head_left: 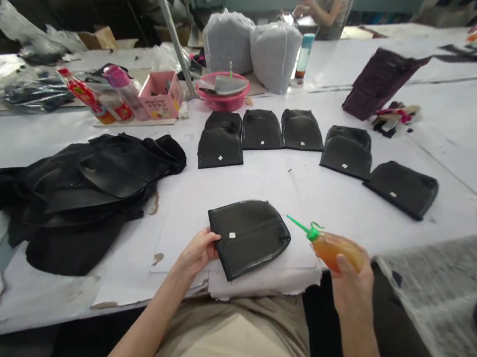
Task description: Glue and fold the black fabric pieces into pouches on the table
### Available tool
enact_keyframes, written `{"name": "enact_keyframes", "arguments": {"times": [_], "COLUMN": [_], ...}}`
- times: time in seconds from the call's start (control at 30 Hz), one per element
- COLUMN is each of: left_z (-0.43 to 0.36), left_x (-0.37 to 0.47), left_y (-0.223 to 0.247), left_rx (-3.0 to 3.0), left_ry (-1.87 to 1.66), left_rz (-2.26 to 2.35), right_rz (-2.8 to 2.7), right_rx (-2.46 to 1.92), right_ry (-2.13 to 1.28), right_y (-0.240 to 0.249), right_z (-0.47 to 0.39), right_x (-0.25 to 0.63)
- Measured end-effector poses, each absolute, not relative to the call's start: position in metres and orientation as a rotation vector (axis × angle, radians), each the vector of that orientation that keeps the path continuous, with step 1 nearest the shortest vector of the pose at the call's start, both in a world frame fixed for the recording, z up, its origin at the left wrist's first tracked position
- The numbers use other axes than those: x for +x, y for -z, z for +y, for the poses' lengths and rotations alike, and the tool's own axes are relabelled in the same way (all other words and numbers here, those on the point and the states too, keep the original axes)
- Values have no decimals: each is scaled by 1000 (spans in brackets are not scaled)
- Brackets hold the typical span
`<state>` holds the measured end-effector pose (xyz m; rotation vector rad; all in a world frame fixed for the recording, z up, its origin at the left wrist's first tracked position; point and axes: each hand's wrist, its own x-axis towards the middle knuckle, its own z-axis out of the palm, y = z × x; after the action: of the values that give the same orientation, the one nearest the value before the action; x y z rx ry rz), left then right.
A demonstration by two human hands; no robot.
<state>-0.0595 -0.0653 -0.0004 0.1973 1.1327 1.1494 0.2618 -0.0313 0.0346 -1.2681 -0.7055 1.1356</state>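
A black, round-ended leather-like panel (253, 233) with a small white tag lies tilted before me at the table's front edge. My left hand (200, 249) pinches its left edge between thumb and fingers. To the panel's right, my right hand (353, 275) is wrapped round a squeeze bottle (334, 250) of amber liquid. The bottle is tipped sideways, its thin green nozzle pointing left, close to the panel's right side but apart from it. Beyond, several similar black pieces (262, 129) lie in an arc, each with a white tag.
A heap of black material (88, 182) lies at left. Farther back are a pink box (161, 95), a pink basin (223, 97), wrapped grey bundles (275, 54) and a slanted metal pole (171, 23). A dark purple stack (383, 83) stands at right. A person (331, 9) works at the back.
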Motion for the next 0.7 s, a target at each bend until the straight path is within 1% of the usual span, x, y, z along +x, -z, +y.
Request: {"name": "enact_keyframes", "arguments": {"times": [0.13, 0.3, 0.43, 0.6, 0.7], "left_z": [-64, -67, -68, -68, -69], "left_x": [-55, -55, -55, -55, -55], "left_y": [1, 2, 2, 3, 2], "left_rx": [186, 202, 214, 225, 223], "left_ry": [-1157, -1160, -1169, -1175, -1188], "left_rz": [1148, 1158, 1134, 1116, 1113], "right_rz": [-820, -902, -833, -641, -627], "right_rx": [-1430, -1437, -1453, -1233, -1130], "right_ry": [-1160, -1198, -1188, -1204, -1064], "right_y": [-24, -14, -16, -33, -58], "right_z": [-60, -79, -84, -73, -55], "right_x": [245, 240, 244, 260, 293]}}
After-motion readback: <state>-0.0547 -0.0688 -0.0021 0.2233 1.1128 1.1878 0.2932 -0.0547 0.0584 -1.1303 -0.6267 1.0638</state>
